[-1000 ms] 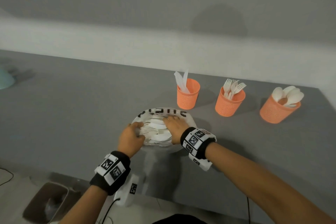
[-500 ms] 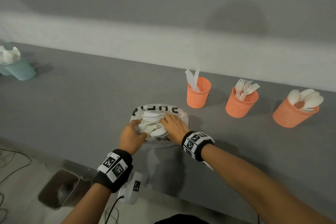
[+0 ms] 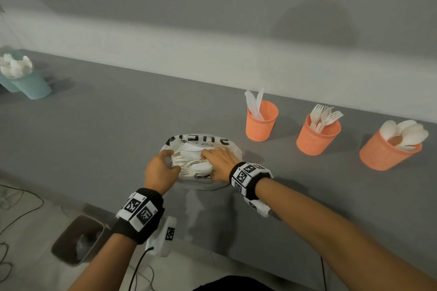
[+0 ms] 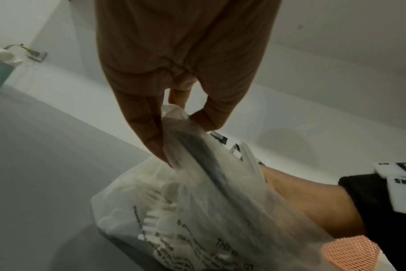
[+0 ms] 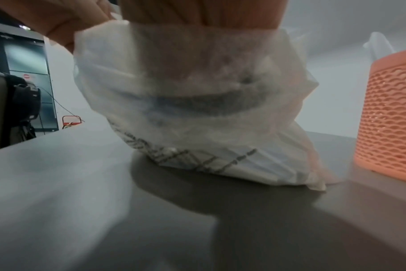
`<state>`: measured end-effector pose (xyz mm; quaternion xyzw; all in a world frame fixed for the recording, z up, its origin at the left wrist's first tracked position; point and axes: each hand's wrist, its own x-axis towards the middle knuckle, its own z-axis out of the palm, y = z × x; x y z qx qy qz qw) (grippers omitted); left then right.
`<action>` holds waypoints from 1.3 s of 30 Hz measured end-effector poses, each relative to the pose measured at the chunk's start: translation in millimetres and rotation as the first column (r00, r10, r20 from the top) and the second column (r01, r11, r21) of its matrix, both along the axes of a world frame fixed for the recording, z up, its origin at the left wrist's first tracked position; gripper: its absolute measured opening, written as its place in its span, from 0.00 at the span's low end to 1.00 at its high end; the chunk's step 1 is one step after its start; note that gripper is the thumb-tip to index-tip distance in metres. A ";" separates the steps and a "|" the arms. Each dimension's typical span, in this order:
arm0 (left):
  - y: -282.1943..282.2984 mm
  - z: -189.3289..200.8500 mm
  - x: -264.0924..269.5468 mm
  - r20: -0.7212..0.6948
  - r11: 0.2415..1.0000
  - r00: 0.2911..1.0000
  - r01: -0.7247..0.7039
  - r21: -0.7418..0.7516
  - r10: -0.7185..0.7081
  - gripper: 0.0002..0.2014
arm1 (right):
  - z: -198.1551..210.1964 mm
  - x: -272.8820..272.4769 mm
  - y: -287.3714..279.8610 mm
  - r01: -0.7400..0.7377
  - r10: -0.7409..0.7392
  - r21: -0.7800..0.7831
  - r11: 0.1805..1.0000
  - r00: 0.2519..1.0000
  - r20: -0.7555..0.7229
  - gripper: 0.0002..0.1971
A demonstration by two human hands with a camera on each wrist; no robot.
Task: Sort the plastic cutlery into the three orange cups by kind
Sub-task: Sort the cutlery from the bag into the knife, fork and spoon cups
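A white plastic bag [image 3: 201,146] holding the unsorted plastic cutlery [image 3: 191,164] rests near the front edge of the grey tabletop [image 3: 106,130], about midway along it. The left hand [image 3: 160,170] pinches the bag's rim between thumb and fingers [image 4: 151,132], holding the mouth open. The right hand [image 3: 220,164] reaches into the bag; its fingers are hidden by the film, so whether they grip a piece cannot be told. Three orange cups stand toward the rear right of the tabletop: the knife cup [image 3: 261,120], the fork cup [image 3: 318,134] and the spoon cup [image 3: 387,151], each already holding several pieces. Judged risks: the pieces lie tangled, so withdrawing one may drag others out over the front edge onto the floor; the thin film may tear or slip from the pinch, closing the mouth; selection by touch inside the bag may yield the wrong kind for the chosen cup. A teal cup [image 3: 30,85] stands at the far left.
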<state>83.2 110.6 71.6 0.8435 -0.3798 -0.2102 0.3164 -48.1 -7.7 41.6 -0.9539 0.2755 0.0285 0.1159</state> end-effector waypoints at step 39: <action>-53.0 44.3 -71.3 -0.442 0.826 0.876 -0.098 -0.555 -0.192 0.09 | 76.6 -66.3 -36.8 -0.003 -0.915 0.917 0.400 0.062 0.399 0.01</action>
